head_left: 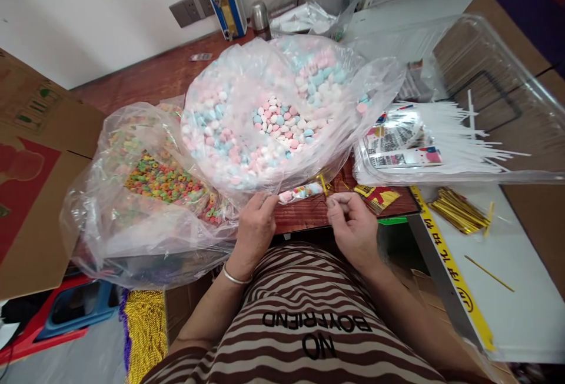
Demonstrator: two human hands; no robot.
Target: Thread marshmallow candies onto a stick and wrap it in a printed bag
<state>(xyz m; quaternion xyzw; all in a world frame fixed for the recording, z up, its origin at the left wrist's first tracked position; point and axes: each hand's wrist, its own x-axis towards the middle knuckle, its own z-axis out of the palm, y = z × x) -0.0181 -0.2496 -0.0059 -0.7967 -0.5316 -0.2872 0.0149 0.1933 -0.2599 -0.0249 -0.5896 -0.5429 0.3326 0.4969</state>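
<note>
A small clear packet of pastel candies [301, 192] lies level between my two hands over the table's front edge. My left hand [258, 222] pinches its left end. At its right end, my right hand [353, 225] is closed with thumb and forefinger on a gold twist tie [324, 186], which stands up from the fingertips. Just behind the packet sits a large open plastic bag of pink, white and blue candies [282, 119]. Left of it is a clear bag of small multicoloured ring-shaped pieces [165, 178].
A clear plastic tray [454, 177] with white sticks [459, 137] and printed wrappers [406, 157] stands at the right. Gold twist ties [459, 210] lie on the white surface before it. A cardboard box [39, 196] is at far left; a metal flask [260, 19] stands behind.
</note>
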